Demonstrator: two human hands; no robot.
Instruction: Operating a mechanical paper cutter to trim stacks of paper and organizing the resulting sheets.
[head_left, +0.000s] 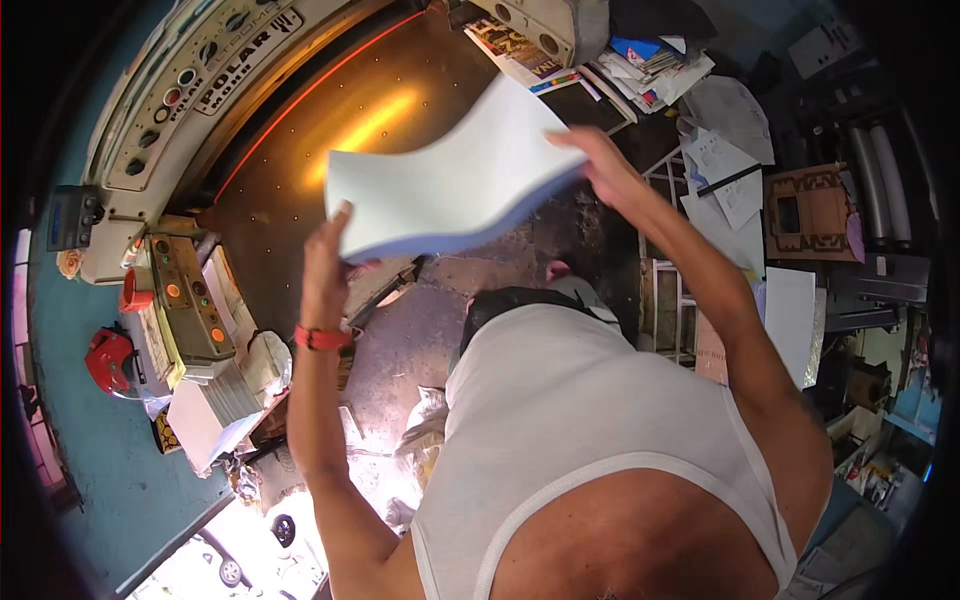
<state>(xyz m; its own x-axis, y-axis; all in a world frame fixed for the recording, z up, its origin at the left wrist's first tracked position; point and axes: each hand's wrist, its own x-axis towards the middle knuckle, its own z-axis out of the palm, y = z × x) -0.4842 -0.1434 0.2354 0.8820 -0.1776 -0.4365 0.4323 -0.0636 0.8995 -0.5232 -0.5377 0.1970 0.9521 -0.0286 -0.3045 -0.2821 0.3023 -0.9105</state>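
Between my two hands hangs a thick stack of white paper sheets (450, 184), bowed into a wave, its bluish-looking cut edge facing me. My left hand (328, 247) grips the near left corner, thumb on top, with a red band on that wrist. At the opposite end my right hand (596, 165) clasps the right edge and is slightly blurred. Beyond and below the stack lies the dark metal bed (277, 217) of a Polar Mohr paper guillotine, dotted with small holes. A red light line (322, 90) crosses the bed under the machine's front.
At left stand a control box (191, 300) with lit buttons, a pile of cut paper (217, 420) and a red helmet (111, 361). Printed papers (652, 75) crowd the far right of the machine. A white metal rack (679, 300) and a cardboard die board (806, 214) are on my right.
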